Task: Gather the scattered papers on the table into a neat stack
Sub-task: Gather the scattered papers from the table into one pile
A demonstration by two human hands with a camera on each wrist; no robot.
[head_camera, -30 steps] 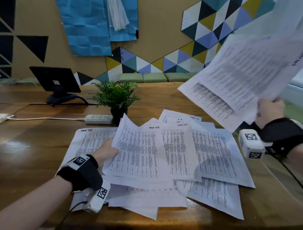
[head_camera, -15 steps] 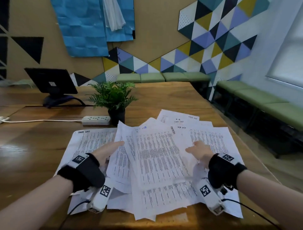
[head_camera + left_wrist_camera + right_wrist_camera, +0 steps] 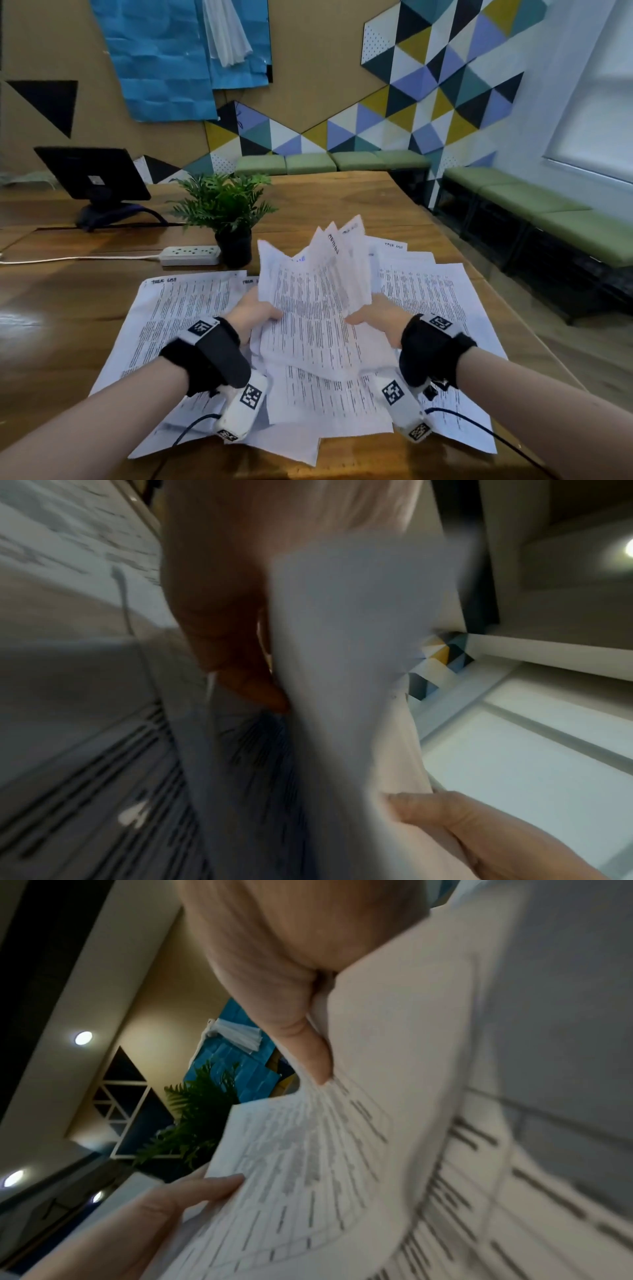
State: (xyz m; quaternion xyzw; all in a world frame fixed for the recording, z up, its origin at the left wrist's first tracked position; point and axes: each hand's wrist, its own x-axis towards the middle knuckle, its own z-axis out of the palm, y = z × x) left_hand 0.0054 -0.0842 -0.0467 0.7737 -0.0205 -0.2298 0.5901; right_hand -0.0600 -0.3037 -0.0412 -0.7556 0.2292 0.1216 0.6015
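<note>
Left hand (image 3: 255,313) and right hand (image 3: 375,317) each grip one side of a raised bundle of papers (image 3: 315,301), thumbs on top. Bundle buckles upward between them, above loose sheets (image 3: 178,318) spread on the table (image 3: 342,202).

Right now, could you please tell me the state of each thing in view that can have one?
left hand: grips the left edge of the raised sheets.
right hand: grips their right edge.
raised sheets: bunched, lifted off the pile, uneven.
loose papers: flat on the table, still scattered.
monitor: screen dark.
power strip: sockets look unused.
potted plant: upright.
</note>
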